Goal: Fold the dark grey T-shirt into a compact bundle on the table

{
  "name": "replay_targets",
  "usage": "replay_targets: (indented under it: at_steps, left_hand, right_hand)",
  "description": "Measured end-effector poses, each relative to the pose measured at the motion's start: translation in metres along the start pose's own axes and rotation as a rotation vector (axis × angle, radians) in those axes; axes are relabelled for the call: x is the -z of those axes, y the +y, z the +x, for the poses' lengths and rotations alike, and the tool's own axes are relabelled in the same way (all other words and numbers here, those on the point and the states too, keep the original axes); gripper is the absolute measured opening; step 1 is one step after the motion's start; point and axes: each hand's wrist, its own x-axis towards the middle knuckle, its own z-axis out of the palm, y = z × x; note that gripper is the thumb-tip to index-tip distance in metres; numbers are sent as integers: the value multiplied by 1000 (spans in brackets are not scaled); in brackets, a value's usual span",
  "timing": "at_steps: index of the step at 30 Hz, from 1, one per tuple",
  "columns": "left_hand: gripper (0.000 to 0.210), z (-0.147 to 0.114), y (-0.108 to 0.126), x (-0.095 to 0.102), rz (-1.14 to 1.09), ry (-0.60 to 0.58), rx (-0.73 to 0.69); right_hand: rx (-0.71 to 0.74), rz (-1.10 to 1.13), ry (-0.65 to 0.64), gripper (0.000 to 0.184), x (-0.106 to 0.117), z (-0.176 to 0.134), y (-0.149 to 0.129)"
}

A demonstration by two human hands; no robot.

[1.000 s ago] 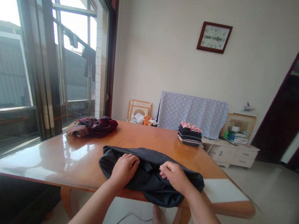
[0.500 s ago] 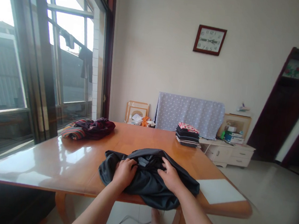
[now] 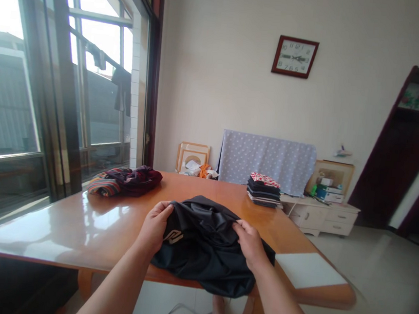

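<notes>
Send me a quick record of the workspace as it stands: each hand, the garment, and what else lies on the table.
Left hand: pinching the edge of the black garment
Right hand: pinching the same garment's edge
Garment: bunched, pale logo near the left hand, lower part over the table's near edge
Table, far left: multicoloured cloth bundle
Table, far right: folded stack, red-and-white piece on top
Table, near right: white rectangle

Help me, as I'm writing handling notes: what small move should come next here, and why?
Probably ease the left hand and right hand gently apart, since both pinch the black garment, whose cloth lies bunched and creased between them.
</notes>
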Motion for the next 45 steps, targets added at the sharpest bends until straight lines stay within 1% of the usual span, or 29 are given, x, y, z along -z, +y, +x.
replay_targets:
  at_steps: [2, 4, 7, 9, 11, 13, 14, 17, 18, 19, 21, 23, 25, 27, 29, 30, 31, 32, 33, 34, 35, 36, 38, 40, 41, 42, 43, 44, 45]
  left_hand:
    - [39, 5, -3, 13, 40, 111, -22]
    - [44, 9, -7, 26, 68, 176, -25]
    - [47, 14, -10, 43, 126, 260, -38]
    - [46, 14, -10, 47, 185, 320, -68]
    - [43, 9, -7, 44, 259, 335, -120]
    - [39, 2, -4, 34, 353, 277, -188]
    - [36, -2, -3, 29, 412, 220, -214]
    - [39, -13, -3, 16, 604, 8, -243]
    - [41, -15, -4, 15, 656, -37, -246]
    - [41, -16, -6, 15, 698, -54, -250]
    - [41, -17, -11, 17, 774, -32, -262]
    - [41, -18, -16, 20, 835, -18, -261]
    - [40, -19, -18, 20, 833, -46, -243]
    - [36, -19, -19, 17, 770, -98, -224]
    - [35, -19, -18, 14, 697, -136, -205]
    - [36, -19, -18, 13, 674, -147, -198]
    - [37, -18, -19, 13, 662, -154, -194]
    - [39, -17, -20, 13, 660, -161, -191]
    - [41, -16, -21, 15, 666, -168, -192]
    - [43, -16, -23, 17, 681, -180, -197]
    - [46, -15, -26, 19, 708, -196, -209]
    - [50, -15, -28, 22, 747, -215, -229]
    - [59, -16, -32, 25, 874, -247, -293]
    - [68, -18, -35, 26, 1055, -254, -369]
    - [68, -18, -35, 26, 1138, -243, -399]
    - [61, -19, -35, 25, 1202, -225, -414]
    - [50, -20, -34, 23, 1234, -208, -410]
    - [37, -20, -33, 21, 1222, -196, -380]
    - [25, -20, -31, 19, 1159, -186, -328]
  right_hand:
    - [-96, 205, 107, 26, 11, 5, -4]
    - [-140, 397, 205, 29, 22, 12, -5]
    - [-124, 554, 306, 34, 37, 20, -2]
    - [-108, 593, 341, 34, 45, 23, 1]
    - [-116, 613, 345, 34, 49, 24, 2]
    - [-125, 607, 336, 39, 51, 24, 3]
    - [-122, 589, 341, 45, 50, 23, 2]
    - [-85, 440, 408, 61, 45, 18, 1]
    - [-68, 359, 419, 61, 42, 15, 0]
    - [-50, 269, 405, 59, 39, 11, -1]
    - [1, 89, 293, 49, 31, 2, -2]
    - [66, -73, 110, 41, 21, -7, -5]
    - [142, -233, -64, 35, 8, -17, -8]
    - [219, -422, -188, 38, -7, -26, -8]
    - [254, -631, -226, 51, -21, -34, -6]
    - [238, -726, -219, 55, -26, -36, -4]
    - [202, -800, -203, 54, -30, -37, -1]
    - [153, -839, -186, 47, -33, -37, 2]
    - [101, -834, -180, 35, -35, -35, 4]
    - [57, -779, -185, 23, -35, -33, 6]
    - [18, -671, -189, 15, -34, -29, 6]
    - [-26, -516, -188, 15, -32, -26, 4]
    - [-133, -125, -154, 21, -27, -17, -4]
    - [-233, 277, -102, 24, -19, -9, -18]
    - [-257, 447, -88, 27, -14, -5, -26]
    - [-269, 583, -86, 30, -9, -1, -34]
    - [-271, 682, -85, 32, -5, 2, -42]
    - [-261, 746, -80, 33, 0, 6, -49]
    - [-245, 774, -72, 32, 4, 8, -54]
